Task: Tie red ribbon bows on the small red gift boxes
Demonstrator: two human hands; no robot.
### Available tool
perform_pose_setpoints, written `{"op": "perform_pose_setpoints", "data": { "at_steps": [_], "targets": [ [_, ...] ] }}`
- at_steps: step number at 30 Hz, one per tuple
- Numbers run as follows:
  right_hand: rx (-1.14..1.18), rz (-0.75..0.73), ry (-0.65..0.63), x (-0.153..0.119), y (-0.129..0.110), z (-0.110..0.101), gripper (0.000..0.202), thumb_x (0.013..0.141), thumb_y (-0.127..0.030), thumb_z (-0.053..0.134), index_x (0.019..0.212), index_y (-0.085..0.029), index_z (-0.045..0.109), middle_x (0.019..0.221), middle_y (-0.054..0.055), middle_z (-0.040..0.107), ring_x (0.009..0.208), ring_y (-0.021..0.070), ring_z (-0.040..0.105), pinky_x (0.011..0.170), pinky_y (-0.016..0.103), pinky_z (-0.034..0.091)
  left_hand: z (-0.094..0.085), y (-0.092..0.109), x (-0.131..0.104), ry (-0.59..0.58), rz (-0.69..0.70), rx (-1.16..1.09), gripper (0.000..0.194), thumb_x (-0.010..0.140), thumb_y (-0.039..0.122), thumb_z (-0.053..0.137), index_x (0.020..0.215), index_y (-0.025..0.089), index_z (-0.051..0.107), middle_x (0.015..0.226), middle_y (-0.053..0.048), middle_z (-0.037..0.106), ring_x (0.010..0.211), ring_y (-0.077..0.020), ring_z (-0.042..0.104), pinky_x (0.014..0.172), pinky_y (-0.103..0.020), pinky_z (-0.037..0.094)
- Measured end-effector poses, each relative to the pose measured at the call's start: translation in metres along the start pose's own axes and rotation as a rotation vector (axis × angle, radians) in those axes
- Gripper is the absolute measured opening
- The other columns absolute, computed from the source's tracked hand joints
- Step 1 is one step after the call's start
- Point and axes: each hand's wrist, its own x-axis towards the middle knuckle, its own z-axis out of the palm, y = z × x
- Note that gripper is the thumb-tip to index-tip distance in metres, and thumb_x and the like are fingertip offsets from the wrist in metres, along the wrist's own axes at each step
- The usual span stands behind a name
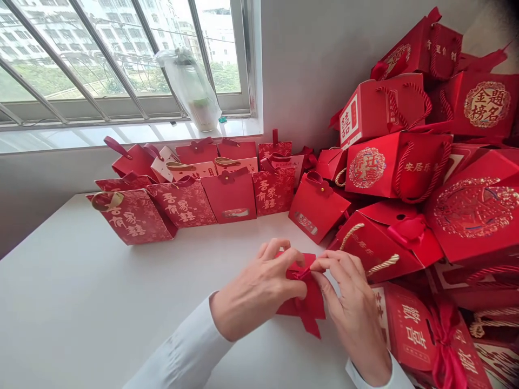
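A small red box lies on the white table, with a dark red ribbon across its top and one tail hanging over its near side. My left hand rests over the left part of the box, fingers curled, its thumb and fingertips at the ribbon's knot. On the box's right side, my right hand pinches the ribbon between thumb and forefinger. The knot is partly hidden by my left fingers.
Rows of red gift bags stand along the wall side. A large pile of red boxes fills the right, close to my right hand. A plastic-wrapped jar sits on the windowsill.
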Motion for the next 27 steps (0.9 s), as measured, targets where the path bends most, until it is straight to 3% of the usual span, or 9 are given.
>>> {"op": "perform_pose_setpoints", "data": {
  "at_steps": [3, 5, 8, 10, 15, 27],
  "targets": [
    [0.025, 0.009, -0.023, 0.000, 0.000, -0.001, 0.012, 0.095, -0.021, 0.043, 0.088, -0.022, 0.054, 0.099, 0.003, 0.053, 0.096, 0.0197, 0.047, 0.079, 0.032, 0.039, -0.013, 0.000, -0.001, -0.080, -0.012, -0.131, 0.030, 0.084, 0.001, 0.047, 0.074, 0.024, 0.065, 0.101, -0.006, 0.051, 0.107, -0.0223, 0.038, 0.090, -0.035, 0.042],
    [0.031, 0.008, -0.028, -0.002, 0.000, -0.003, 0.012, 0.094, -0.021, 0.044, 0.088, -0.023, 0.054, 0.100, 0.002, 0.052, 0.097, 0.0195, 0.047, 0.079, 0.031, 0.039, -0.022, -0.003, -0.003, -0.071, -0.025, -0.227, 0.033, 0.085, 0.001, 0.044, 0.086, 0.026, 0.066, 0.105, -0.005, 0.051, 0.109, -0.0201, 0.039, 0.093, -0.032, 0.040],
    [0.034, -0.022, -0.017, -0.003, -0.001, -0.006, 0.012, 0.093, -0.019, 0.045, 0.088, -0.022, 0.055, 0.101, 0.003, 0.051, 0.098, 0.0193, 0.046, 0.081, 0.032, 0.040, -0.031, -0.011, -0.005, -0.040, -0.138, -0.309, 0.029, 0.089, 0.008, 0.045, 0.108, 0.025, 0.057, 0.109, -0.004, 0.053, 0.103, -0.0169, 0.043, 0.091, -0.028, 0.040],
    [0.029, -0.045, -0.015, -0.004, -0.001, -0.007, 0.011, 0.093, -0.020, 0.046, 0.089, -0.022, 0.056, 0.102, 0.003, 0.051, 0.099, 0.0196, 0.046, 0.083, 0.033, 0.040, -0.030, -0.018, -0.006, -0.066, -0.215, -0.318, 0.025, 0.089, 0.016, 0.050, 0.112, 0.024, 0.054, 0.106, -0.004, 0.054, 0.099, -0.0169, 0.045, 0.088, -0.028, 0.040],
    [-0.006, -0.043, -0.013, -0.003, -0.002, -0.006, 0.009, 0.093, -0.024, 0.048, 0.092, -0.022, 0.057, 0.104, 0.004, 0.051, 0.101, 0.0214, 0.046, 0.084, 0.036, 0.041, -0.016, -0.023, -0.005, -0.091, -0.335, -0.344, 0.019, 0.088, 0.038, 0.054, 0.094, 0.020, 0.057, 0.097, -0.003, 0.054, 0.092, -0.0174, 0.045, 0.080, -0.027, 0.040],
    [0.000, -0.103, -0.011, -0.005, -0.010, 0.000, 0.007, 0.091, -0.019, 0.052, 0.087, -0.020, 0.058, 0.100, 0.005, 0.053, 0.097, 0.0222, 0.045, 0.086, 0.039, 0.040, 0.002, -0.016, 0.005, -0.028, -0.555, -0.411, 0.028, 0.092, 0.036, 0.044, 0.072, 0.018, 0.051, 0.080, -0.001, 0.049, 0.079, -0.0163, 0.040, 0.074, -0.029, 0.035]
  ]
}}
